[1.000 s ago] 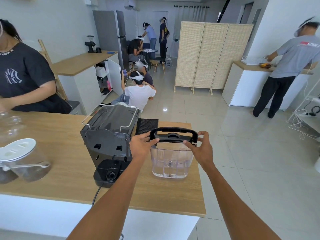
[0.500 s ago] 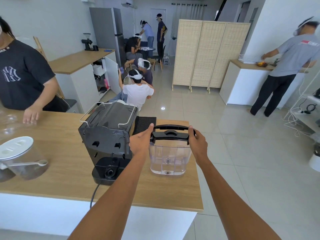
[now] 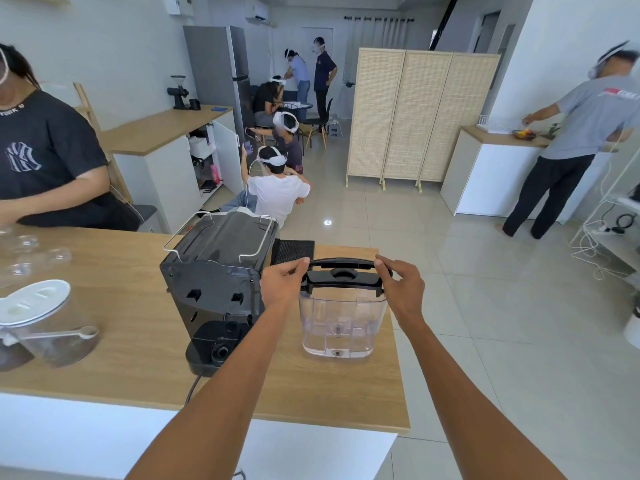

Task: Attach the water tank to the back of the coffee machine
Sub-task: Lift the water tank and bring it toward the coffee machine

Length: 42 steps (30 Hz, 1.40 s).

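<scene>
Watching the head cam feed rn: both hands are on the water tank point(image 3: 342, 320), one at each end of its black lid/handle point(image 3: 344, 276). Left hand point(image 3: 281, 285) is curled w/ thumb on top of the lid's left end and fingers wrapped behind, right hand point(image 3: 401, 289) pinches the right end, thumb + index closed on it. So both hands holding the tank, neither spread wide. Tank is clear plastic, upright, looks empty afaict, sitting at (or maybe just off, can't tell) the wooden counter point(image 3: 114, 327) near its right edge. It's just beside the coffee machine point(image 3: 216, 282), on the machine's right side, not docked on it. Machine's black back panel faces me, w/ the round valve port on the base point(image 3: 221, 350) and a power cord point(image 3: 194, 386) running off the near edge. Small gap btw tank and machine, my left forearm crosses in front of it. On the far left of the counter there's a clear jar w/ white lid point(image 3: 34, 299) and a spoon point(image 3: 79, 333) lying by it. Black mat point(image 3: 294, 250) sits behind the tank.
</scene>
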Motion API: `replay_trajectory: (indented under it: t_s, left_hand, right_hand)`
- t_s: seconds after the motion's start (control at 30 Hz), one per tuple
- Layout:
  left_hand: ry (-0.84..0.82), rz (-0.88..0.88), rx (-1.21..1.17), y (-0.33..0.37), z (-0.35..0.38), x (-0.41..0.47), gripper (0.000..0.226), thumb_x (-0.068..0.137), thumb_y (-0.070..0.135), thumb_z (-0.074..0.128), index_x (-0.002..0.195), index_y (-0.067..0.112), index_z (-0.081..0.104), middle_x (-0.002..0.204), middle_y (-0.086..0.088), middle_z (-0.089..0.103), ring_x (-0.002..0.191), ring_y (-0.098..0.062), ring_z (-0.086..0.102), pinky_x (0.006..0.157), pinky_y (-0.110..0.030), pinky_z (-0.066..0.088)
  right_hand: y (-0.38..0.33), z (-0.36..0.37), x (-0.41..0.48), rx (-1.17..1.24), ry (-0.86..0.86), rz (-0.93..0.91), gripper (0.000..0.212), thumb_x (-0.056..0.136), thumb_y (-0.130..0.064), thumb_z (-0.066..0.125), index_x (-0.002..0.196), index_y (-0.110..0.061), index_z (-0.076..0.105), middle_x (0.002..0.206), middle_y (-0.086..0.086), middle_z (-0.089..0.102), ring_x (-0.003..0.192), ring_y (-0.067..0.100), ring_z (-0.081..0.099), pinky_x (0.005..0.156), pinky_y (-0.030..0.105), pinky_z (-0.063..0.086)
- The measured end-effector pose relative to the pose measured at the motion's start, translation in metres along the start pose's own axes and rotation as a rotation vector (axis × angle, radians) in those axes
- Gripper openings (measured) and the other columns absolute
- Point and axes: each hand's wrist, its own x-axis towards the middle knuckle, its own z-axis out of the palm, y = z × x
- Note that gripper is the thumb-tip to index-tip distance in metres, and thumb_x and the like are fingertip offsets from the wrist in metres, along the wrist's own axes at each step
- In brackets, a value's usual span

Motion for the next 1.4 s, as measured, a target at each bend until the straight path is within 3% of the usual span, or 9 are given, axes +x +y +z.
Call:
replay_trajectory:
  t_s: [0.07,0.17,0.3,0.43,0.8,0.93,1.17,1.27,1.4]
  left_hand:
    - [-0.064,0.098,0.057,0.002,-0.004,0.003,0.026,0.088,0.032,0.077,0.109,0.016,0.080,0.113,-0.004,0.078,0.121,-0.019,0.067,0.107,-0.042,0.051]
    - [-0.138,0.202,0.171,0.006,-0.009,0.007,0.020,0.088,0.024,0.077,0.108,0.020,0.081,0.119,-0.008,0.076,0.123,-0.017,0.065,0.105,-0.038,0.052]
    - [-0.110,0.341,0.342,0.008,-0.015,0.008,0.016,0.086,0.028,0.079,0.102,0.028,0.082,0.109,0.002,0.077,0.102,-0.014,0.069,0.083,-0.032,0.057]
    - [-0.109,0.428,0.389,0.004,-0.020,0.005,0.016,0.085,0.028,0.080,0.101,0.025,0.083,0.090,0.008,0.067,0.085,-0.015,0.064,0.068,-0.027,0.050]
    - [0.011,0.441,0.410,-0.033,-0.020,-0.031,0.016,0.086,0.031,0.080,0.102,0.028,0.082,0.077,0.012,0.053,0.065,-0.013,0.055,0.055,-0.022,0.042]
    - [-0.005,0.372,0.411,-0.047,-0.018,-0.040,0.014,0.089,0.028,0.077,0.102,0.027,0.081,0.076,0.014,0.051,0.062,-0.007,0.051,0.062,-0.030,0.051]
    - [0.014,0.353,0.405,-0.039,-0.015,-0.035,0.019,0.087,0.034,0.078,0.105,0.027,0.080,0.089,0.011,0.062,0.065,-0.002,0.056,0.061,-0.024,0.050]
    - [-0.083,0.374,0.435,-0.039,-0.014,-0.026,0.042,0.092,0.036,0.072,0.132,0.027,0.066,0.110,0.007,0.061,0.090,-0.007,0.060,0.077,-0.026,0.051]
    - [-0.306,0.408,0.410,-0.046,-0.013,-0.018,0.053,0.103,0.032,0.055,0.153,0.023,0.042,0.143,-0.006,0.053,0.129,-0.010,0.046,0.107,-0.032,0.040]
  right_hand:
    - [0.001,-0.003,0.004,-0.010,-0.006,-0.011,0.030,0.088,-0.041,0.073,0.111,-0.022,0.079,0.117,0.002,0.069,0.113,0.011,0.057,0.097,0.033,0.049]
    - [0.001,-0.007,0.009,-0.033,-0.035,-0.031,0.032,0.087,-0.039,0.075,0.110,-0.018,0.080,0.122,0.005,0.062,0.101,-0.002,0.056,0.087,0.016,0.049]
    - [-0.001,-0.013,0.010,-0.061,-0.065,-0.080,0.026,0.087,-0.033,0.076,0.108,-0.019,0.080,0.120,0.004,0.061,0.088,-0.010,0.060,0.082,0.010,0.050]
    - [0.000,-0.016,0.004,-0.049,-0.062,-0.113,0.023,0.085,-0.032,0.079,0.105,-0.022,0.081,0.117,0.003,0.065,0.103,0.009,0.061,0.088,0.034,0.055]
    - [0.022,-0.010,-0.042,-0.160,0.026,-0.192,0.024,0.087,-0.033,0.076,0.110,-0.026,0.079,0.087,0.002,0.056,0.080,0.019,0.055,0.065,0.028,0.048]
    - [0.029,-0.003,-0.056,-0.190,0.011,-0.171,0.024,0.090,-0.033,0.072,0.112,-0.027,0.079,0.088,-0.001,0.057,0.079,0.017,0.059,0.065,0.027,0.048]
    - [0.022,0.000,-0.046,-0.173,0.053,-0.159,0.022,0.087,-0.029,0.077,0.108,-0.023,0.080,0.092,0.000,0.061,0.076,0.012,0.062,0.063,0.017,0.044]
    - [0.025,-0.002,-0.036,-0.181,-0.002,-0.130,0.034,0.087,-0.035,0.076,0.120,-0.027,0.074,0.102,0.001,0.057,0.085,0.014,0.061,0.070,0.011,0.041]
    - [0.035,-0.008,-0.033,-0.164,-0.089,-0.067,0.047,0.090,-0.044,0.070,0.135,-0.034,0.063,0.121,-0.001,0.056,0.106,0.014,0.060,0.083,0.020,0.046]
